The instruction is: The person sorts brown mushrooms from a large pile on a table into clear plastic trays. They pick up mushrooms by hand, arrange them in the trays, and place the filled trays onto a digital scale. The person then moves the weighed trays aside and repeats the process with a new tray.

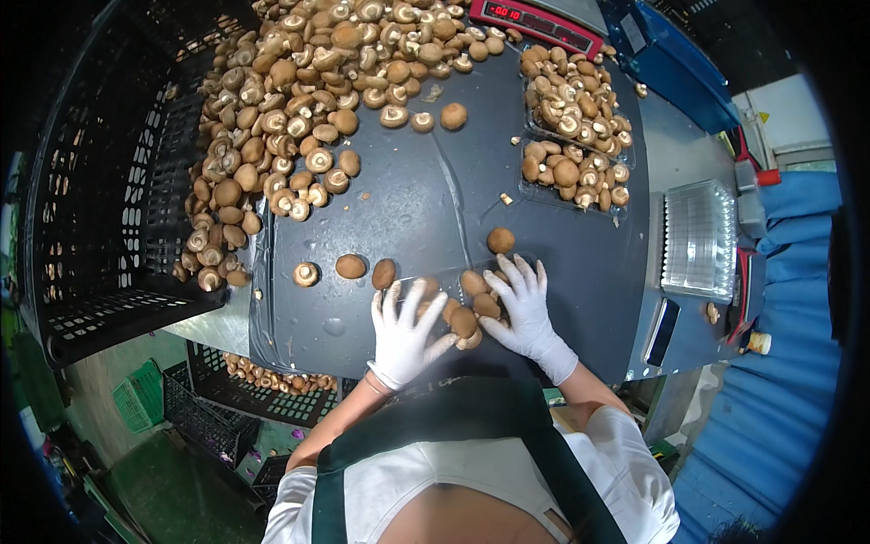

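Note:
In front of me a clear plastic tray (pixel 448 272) lies on the dark table covering, with several brown shiitake mushrooms (pixel 463 321) in it. My left hand (pixel 406 333), in a white glove, spreads its fingers over the tray's left end. At the right end my right hand (pixel 525 314), gloved too, rests with fingers apart against the mushrooms and the tray's edge. Neither hand is closed around anything I can make out. One loose mushroom (pixel 501 240) sits just beyond my right fingertips. Left of the tray lie a brown cap (pixel 383 273) and two further mushrooms. My hands partly hide the tray.
A large mushroom heap (pixel 299 102) covers the far left, beside a black crate (pixel 136 170). Two filled clear trays (pixel 578 149) stand at right, below a red scale (pixel 537 26). Stacked empty trays (pixel 699 238) and a phone (pixel 661 332) lie along the right edge.

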### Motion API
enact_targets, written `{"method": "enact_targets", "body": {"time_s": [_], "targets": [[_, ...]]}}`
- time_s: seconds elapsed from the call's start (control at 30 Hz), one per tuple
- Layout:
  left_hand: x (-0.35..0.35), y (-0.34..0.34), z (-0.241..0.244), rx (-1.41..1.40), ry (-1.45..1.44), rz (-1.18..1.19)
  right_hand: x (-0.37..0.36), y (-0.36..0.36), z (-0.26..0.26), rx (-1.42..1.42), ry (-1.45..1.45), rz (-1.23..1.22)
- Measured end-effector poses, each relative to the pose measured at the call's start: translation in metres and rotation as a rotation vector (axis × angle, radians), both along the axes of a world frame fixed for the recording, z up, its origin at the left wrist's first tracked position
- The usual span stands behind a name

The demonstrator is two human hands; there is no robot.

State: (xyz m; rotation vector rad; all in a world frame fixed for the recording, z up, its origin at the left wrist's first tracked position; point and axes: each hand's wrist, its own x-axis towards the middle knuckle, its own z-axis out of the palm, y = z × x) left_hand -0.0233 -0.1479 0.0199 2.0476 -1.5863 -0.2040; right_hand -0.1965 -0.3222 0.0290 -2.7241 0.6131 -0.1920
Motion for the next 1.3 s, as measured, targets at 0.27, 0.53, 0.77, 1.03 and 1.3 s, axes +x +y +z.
{"method": "enact_targets", "body": {"time_s": [0.27,0.53,0.77,1.03,1.3], "targets": [[0.023,0.001,0.028,-0.239,0.159,-0.021,0.021,-0.017,0.032,0.134,-0.165,-0.008],[0.062,-0.025,0.019,0.083,-0.050,0.159,0.052,-0.058,0.002,0.304,-0.169,-0.230],[0.060,-0.031,0.019,-0.077,0.057,0.193,0.041,-0.066,0.007,0.389,-0.282,-0.273],[0.023,0.011,0.036,-0.201,0.084,-0.289,-0.026,-0.037,0.044,0.491,-0.302,-0.261],[0.006,0.017,0.010,-0.141,-0.040,-0.243,-0.024,-0.018,0.037,0.158,-0.260,-0.160]]}}
